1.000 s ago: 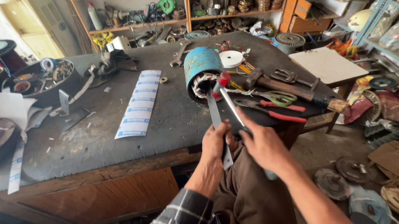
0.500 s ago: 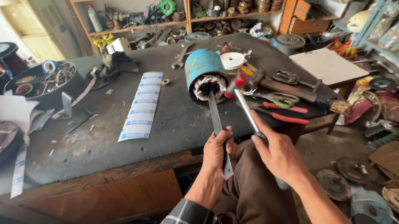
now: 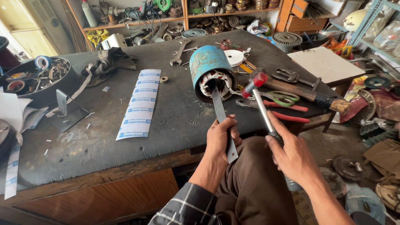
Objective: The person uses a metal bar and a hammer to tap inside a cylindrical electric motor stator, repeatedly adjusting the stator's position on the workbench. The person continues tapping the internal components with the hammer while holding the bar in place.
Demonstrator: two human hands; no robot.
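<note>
Close by the table edge [image 3: 117,167], hands grip blade [image 3: 220,110] and hammer [image 3: 257,97].

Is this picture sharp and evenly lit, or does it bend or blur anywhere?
Head view: soft, even daylight, with no harsh glare and only faint shadows on the dark workbench. The wide lens bows the shelves and stretches the edges. The left hand holding the flat metal bar looks sharp; the right hand with the small hammer is slightly soft. The blue motor housing is clear.

A repair workshop is shown: a worn workbench [image 3: 114,135] is strewn with tools, and shelves [image 3: 176,17] are crammed with parts.
</note>
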